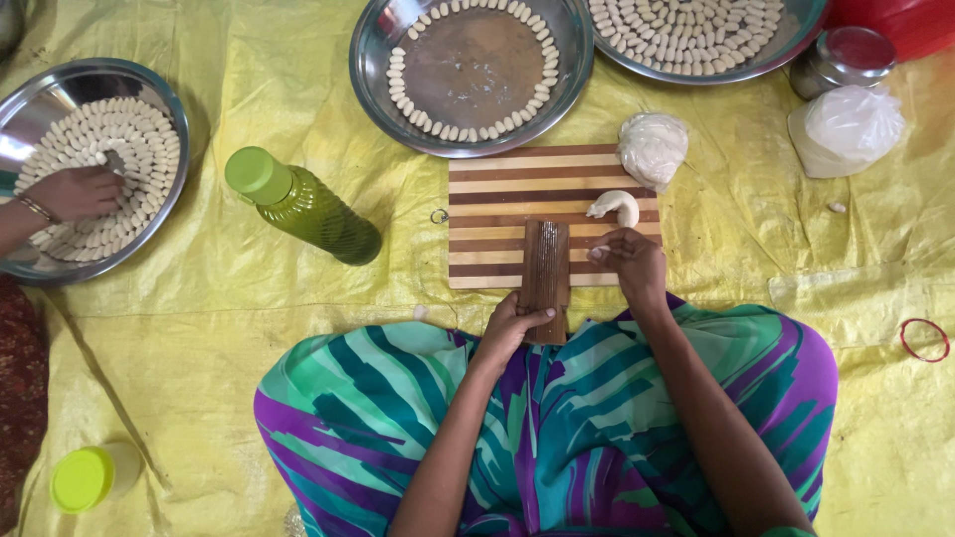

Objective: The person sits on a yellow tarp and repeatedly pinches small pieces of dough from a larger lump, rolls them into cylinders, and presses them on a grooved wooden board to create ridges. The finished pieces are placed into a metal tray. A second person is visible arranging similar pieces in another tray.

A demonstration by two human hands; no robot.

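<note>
My left hand (pixel 512 323) grips the lower end of a small ridged brown wooden paddle (pixel 546 264) that lies on a striped wooden cutting board (pixel 497 189). My right hand (pixel 627 261) hovers beside the paddle's right edge, fingers pinched on a tiny piece of pale dough (pixel 599 253). A curled strip of dough (pixel 617 205) rests on the board just above that hand. A larger dough lump (pixel 653 147) sits at the board's top right corner.
A steel bowl (pixel 393 45) ringed with shaped dough pieces stands beyond the board, another full bowl (pixel 796 40) at top right. A green bottle (pixel 298 204) lies left. Another person's hand (pixel 75 191) reaches into a left bowl (pixel 164 99). A steel jar (pixel 844 58) and a plastic bag (pixel 851 127) sit right.
</note>
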